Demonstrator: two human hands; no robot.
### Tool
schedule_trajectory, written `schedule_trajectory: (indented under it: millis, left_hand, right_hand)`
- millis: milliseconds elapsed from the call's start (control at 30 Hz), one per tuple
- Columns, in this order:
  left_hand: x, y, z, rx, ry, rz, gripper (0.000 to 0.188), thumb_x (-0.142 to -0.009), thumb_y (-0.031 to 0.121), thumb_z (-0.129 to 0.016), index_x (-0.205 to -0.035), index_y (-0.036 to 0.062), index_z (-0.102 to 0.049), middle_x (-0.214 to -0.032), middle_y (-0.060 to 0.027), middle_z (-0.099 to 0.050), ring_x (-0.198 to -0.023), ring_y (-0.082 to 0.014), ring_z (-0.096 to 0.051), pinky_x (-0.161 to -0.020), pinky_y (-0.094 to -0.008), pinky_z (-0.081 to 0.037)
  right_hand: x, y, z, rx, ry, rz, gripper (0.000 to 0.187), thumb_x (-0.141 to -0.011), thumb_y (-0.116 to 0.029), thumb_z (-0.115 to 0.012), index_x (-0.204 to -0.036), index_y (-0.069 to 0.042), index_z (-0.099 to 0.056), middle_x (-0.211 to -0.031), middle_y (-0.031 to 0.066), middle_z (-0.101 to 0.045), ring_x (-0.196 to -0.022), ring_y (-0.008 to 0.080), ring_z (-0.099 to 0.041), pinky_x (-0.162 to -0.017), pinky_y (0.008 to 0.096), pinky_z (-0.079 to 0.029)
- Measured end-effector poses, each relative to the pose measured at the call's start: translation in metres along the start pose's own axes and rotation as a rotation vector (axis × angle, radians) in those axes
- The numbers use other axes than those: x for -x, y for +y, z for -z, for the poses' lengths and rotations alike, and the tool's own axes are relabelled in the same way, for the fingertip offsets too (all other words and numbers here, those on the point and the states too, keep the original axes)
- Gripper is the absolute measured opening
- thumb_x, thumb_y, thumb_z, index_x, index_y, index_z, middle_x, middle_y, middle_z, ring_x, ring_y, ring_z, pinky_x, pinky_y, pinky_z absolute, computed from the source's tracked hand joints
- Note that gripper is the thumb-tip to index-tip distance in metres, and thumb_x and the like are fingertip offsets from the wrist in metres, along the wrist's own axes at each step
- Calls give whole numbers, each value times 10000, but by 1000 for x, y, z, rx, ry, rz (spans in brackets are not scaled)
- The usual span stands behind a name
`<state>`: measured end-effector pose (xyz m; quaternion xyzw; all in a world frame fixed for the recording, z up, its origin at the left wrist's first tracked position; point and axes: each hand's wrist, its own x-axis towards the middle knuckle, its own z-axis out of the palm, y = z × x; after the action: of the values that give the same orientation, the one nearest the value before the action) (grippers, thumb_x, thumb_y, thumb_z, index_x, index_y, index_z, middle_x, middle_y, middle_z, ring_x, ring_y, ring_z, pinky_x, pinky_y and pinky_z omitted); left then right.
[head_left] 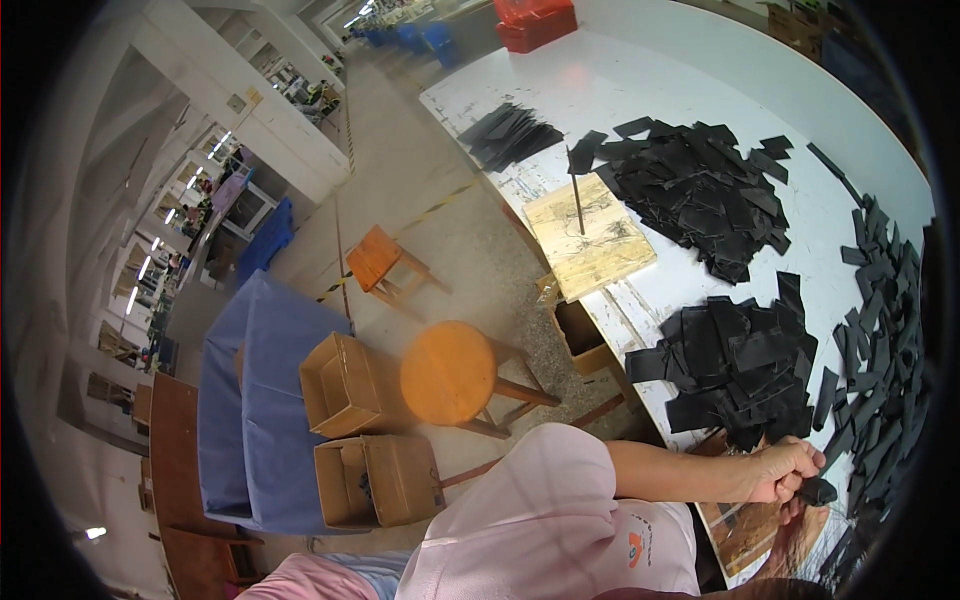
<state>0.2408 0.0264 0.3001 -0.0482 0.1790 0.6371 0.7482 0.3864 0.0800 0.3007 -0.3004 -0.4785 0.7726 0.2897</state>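
At the lower right, beside the table's edge, my left hand (783,470) is closed, its fingers pinched on a small black fabric piece (818,491). Just below it is my right hand (798,528), smeared and partly covered by strands of hair, so its fingers do not show clearly. A heap of black fabric pieces (735,365) lies right above the left hand. To the right of both hands spreads a long pile of narrow black strips (880,340). Under the left wrist a brown wooden board (742,545) shows in part.
Farther along the white table (640,90) are a larger black heap (700,190), a neater black stack (508,137) and a light wooden block (590,240) with an upright thin rod. A red bundle (535,25) sits far off. Stools (447,372) and cardboard boxes (375,480) stand left.
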Motion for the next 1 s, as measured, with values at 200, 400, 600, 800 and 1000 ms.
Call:
schedule_trajectory:
  millis: [200, 400, 600, 800, 1000]
  left_hand:
    - [29, -12, -31, -757, -312, -714, 234, -795, -34, -521, -1019, -2, -463, -694, -39, -538, -470, -33, -417, -421, -187, -300]
    - [36, 1, -8, -550, -40, -147, 202, -868, 1, -511, -1067, 16, -484, -743, -39, -559, -410, -18, -361, -405, -175, -301]
    - [20, 17, -3, 208, -419, 161, 243, -938, 72, -398, -1173, 31, -439, -941, -133, -598, -373, -21, -329, -372, -182, -287]
    - [22, 10, 4, -319, -139, -40, 248, -902, 43, -480, -1146, 1, -475, -989, -118, -589, -544, -54, -503, -430, -175, -372]
    - [26, 22, -20, -1539, -232, -830, 269, -834, 36, -563, -1100, -5, -573, -993, -119, -619, -922, -216, -570, -797, -288, -454]
  right_hand:
    - [-12, -24, -2, 267, 32, 257, 146, -866, -152, -562, -749, -68, -536, -719, -30, -475, -662, 59, -450, -579, 206, -374]
    - [4, -2, -12, 32, 73, 28, 125, -847, -177, -593, -810, -59, -571, -713, -33, -509, -631, 45, -467, -539, 199, -377]
    - [-3, -34, -13, 124, -101, 77, 172, -855, -205, -608, -776, -56, -576, -678, -45, -503, -588, 32, -424, -523, 187, -347]
    - [-8, -10, -11, -106, -100, -82, 220, -887, -255, -582, -769, -70, -565, -672, -54, -485, -577, 43, -436, -519, 190, -353]
    - [-1, -7, -4, 41, -10, 17, 203, -881, -243, -589, -818, -51, -571, -710, -26, -492, -592, 52, -460, -535, 190, -369]
